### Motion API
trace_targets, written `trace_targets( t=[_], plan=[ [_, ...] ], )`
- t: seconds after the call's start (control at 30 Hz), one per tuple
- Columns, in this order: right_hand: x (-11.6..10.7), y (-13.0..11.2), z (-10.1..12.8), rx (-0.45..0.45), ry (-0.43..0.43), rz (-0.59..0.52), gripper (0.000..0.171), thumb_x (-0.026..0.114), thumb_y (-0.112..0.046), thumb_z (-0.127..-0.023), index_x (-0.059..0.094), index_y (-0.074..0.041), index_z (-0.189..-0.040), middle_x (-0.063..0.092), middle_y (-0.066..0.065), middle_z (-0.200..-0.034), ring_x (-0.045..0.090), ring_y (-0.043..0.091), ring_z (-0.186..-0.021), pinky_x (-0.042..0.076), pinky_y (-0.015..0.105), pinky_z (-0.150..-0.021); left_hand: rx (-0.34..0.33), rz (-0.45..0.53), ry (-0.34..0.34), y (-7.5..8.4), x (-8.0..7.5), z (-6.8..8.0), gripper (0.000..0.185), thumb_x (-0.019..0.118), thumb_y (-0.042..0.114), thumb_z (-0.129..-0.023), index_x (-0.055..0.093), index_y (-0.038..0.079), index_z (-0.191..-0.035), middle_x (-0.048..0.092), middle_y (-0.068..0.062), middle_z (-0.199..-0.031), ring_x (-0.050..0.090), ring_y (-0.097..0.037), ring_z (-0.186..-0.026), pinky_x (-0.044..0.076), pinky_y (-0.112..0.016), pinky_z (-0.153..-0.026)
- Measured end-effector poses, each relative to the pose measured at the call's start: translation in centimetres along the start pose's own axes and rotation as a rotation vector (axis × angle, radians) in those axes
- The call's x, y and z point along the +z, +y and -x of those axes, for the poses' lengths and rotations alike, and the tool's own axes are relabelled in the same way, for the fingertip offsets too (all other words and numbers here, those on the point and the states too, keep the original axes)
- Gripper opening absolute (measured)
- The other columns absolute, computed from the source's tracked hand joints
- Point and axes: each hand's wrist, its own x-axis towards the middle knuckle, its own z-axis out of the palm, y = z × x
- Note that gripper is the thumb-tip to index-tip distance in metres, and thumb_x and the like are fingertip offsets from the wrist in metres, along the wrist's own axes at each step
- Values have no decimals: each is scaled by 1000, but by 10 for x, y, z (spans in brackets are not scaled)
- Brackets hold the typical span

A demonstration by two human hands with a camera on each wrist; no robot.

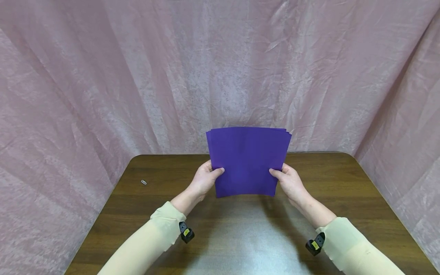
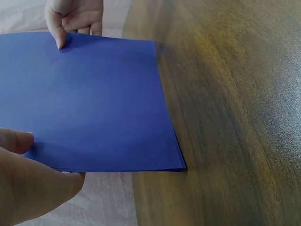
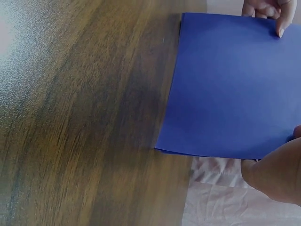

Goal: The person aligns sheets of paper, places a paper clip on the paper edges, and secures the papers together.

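Observation:
A small stack of purple paper sheets (image 1: 247, 160) is held up over the far part of the table, tilted and slightly bowed. Its upper corners fan out a little, so several edges show. My left hand (image 1: 205, 178) pinches the left edge, thumb on the front face and fingers behind. On the opposite edge my right hand (image 1: 290, 181) grips in the same way. Both wrist views show the paper (image 2: 94, 103) as blue-violet, with its near corners slightly out of line. The fingers behind the sheets are mostly hidden.
A small paper clip (image 1: 143, 182) lies on the brown wooden table (image 1: 165, 168), left of the paper. Pink velvet curtain (image 1: 220, 68) hangs behind the table's far edge and along both sides. A light glare marks the table's near middle.

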Motion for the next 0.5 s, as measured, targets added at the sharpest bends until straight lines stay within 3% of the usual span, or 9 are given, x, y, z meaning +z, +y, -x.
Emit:
trace_targets(
  t=[0.5],
  plan=[
    [1, 6, -1, -4, 2, 15, 34, 54, -3, -101, 58, 10, -132, 72, 2, -111, 60, 8, -108, 39, 31, -103, 16, 5, 0, -4, 2, 2, 32, 53, -3, -97, 61, -4, -128, 71, -17, -117, 68, -25, -103, 51, -49, -99]
  ],
)
